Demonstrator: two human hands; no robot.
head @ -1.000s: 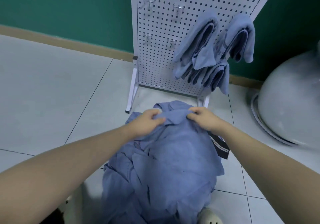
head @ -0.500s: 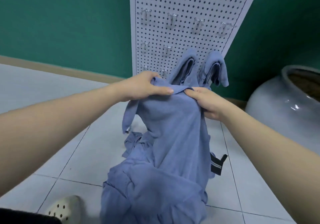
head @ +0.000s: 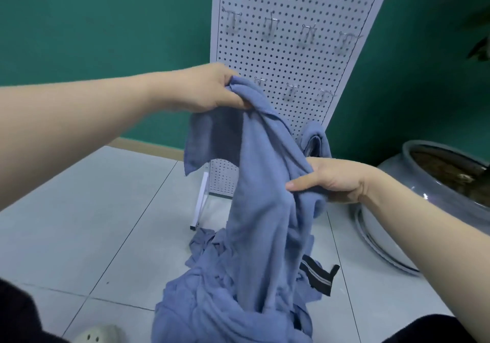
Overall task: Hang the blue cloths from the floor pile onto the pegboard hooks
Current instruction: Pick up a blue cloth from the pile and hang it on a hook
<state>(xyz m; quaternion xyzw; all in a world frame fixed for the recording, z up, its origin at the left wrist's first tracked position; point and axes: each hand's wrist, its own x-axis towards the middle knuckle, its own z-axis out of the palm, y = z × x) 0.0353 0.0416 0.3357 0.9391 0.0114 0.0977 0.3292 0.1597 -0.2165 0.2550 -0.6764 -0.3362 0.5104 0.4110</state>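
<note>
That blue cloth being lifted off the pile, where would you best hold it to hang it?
By its top hem, from above. The left hand already grips one upper corner of the blue cloth; the rest dangles toward the pile, so a spread top edge faces the hooks.

I see both forearms bare, no sleeves, the left hand [head: 209, 90] and right hand [head: 336, 180] without rings or gloves (dark trousers [head: 18, 313] below, one pale holed clog [head: 98, 336])
</note>
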